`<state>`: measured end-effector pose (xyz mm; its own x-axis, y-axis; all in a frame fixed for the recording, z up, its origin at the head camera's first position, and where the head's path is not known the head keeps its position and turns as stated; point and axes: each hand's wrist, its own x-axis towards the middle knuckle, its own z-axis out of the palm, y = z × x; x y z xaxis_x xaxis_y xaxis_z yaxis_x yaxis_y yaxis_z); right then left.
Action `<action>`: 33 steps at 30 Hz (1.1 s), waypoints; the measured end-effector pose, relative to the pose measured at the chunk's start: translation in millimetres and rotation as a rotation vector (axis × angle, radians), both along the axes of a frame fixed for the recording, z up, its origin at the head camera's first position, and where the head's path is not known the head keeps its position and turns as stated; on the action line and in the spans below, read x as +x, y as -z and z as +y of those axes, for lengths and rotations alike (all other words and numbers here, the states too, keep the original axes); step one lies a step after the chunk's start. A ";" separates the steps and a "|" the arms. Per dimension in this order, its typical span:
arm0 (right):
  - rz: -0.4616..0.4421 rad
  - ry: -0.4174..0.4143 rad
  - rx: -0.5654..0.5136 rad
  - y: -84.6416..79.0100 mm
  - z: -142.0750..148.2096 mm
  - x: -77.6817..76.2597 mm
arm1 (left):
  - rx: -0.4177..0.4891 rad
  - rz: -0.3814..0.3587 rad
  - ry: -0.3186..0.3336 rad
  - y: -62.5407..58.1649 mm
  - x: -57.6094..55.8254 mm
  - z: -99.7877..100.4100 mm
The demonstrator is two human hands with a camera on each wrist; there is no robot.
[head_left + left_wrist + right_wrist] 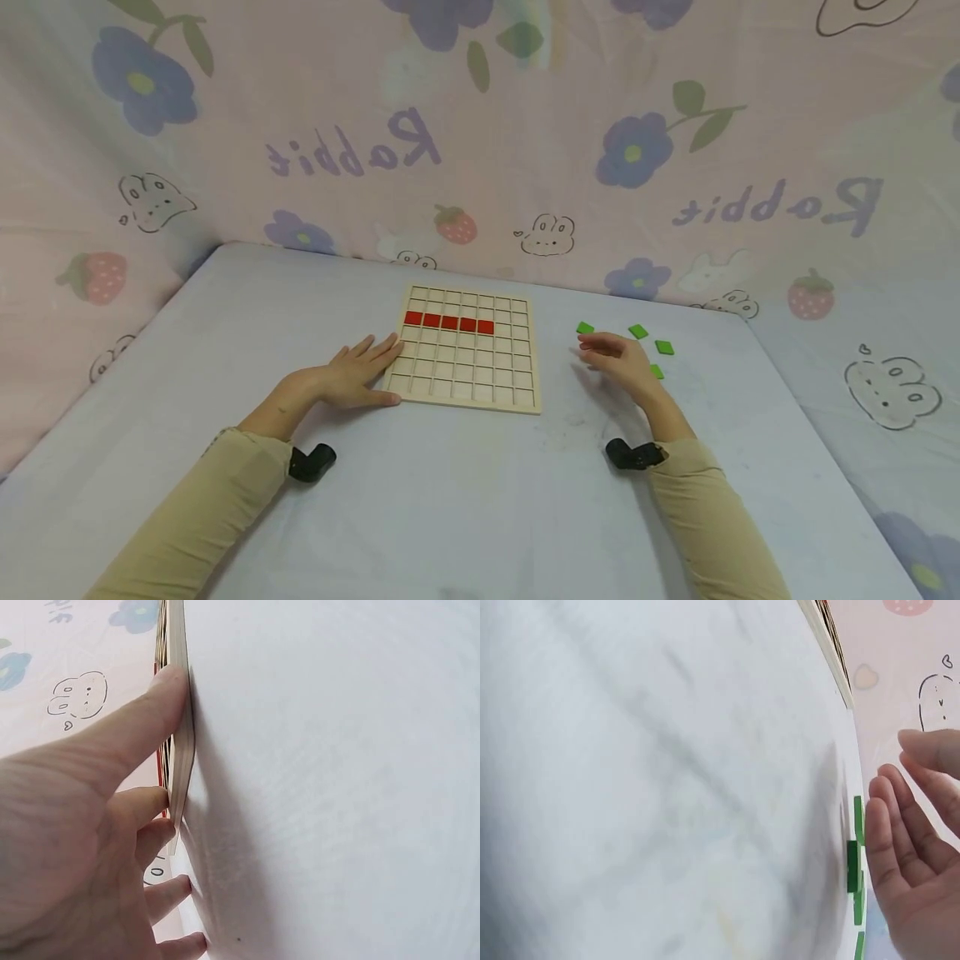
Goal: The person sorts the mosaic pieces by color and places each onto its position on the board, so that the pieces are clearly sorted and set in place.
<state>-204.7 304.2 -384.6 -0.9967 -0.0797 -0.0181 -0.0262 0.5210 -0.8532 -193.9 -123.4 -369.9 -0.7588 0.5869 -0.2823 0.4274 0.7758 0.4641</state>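
A pale wooden grid board (442, 371) lies on the table, with a row of several red square tiles (450, 322) in its cells. My left hand (348, 379), fingers spread, rests against the board's left edge. In the left wrist view, the thumb (161, 701) touches the board's side (180, 750). To the board's right, my right hand (622, 360) hovers among several green square tiles (637, 332), its fingers slightly bent. The right wrist view shows thumb and index finger close together with nothing visible between them. Green tiles (853, 866) lie beyond that hand.
A white cloth covers the table (450, 500). Behind it hangs a printed curtain (495, 167) with flowers, rabbits and strawberries. Black wrist devices (313, 462) protrude from both sleeve cuffs.
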 end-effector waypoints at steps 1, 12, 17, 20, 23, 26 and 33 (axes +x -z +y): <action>0.000 -0.003 0.001 -0.4 1.7 0.6 | 0.000 0.000 0.001 0.3 -0.2 -0.1; 0.031 -0.017 0.037 -1.2 19.1 7.8 | 0.012 -0.003 0.006 1.4 -1.3 -1.1; 0.005 0.003 0.084 -2.1 26.1 10.5 | 0.012 -0.005 0.006 2.1 -1.7 -1.1; -0.014 0.017 0.109 -4.7 28.9 13.3 | 0.007 -0.003 0.004 3.0 -2.1 -1.4; -0.020 0.025 0.098 -6.1 31.0 15.4 | 0.008 -0.001 0.006 3.0 -2.1 -1.6; -0.022 0.023 0.100 -6.8 33.8 16.8 | 0.005 -0.003 0.008 3.1 -2.0 -1.8; -0.031 0.075 0.194 -7.1 44.1 20.2 | 0.008 -0.008 0.009 2.9 -2.0 -2.6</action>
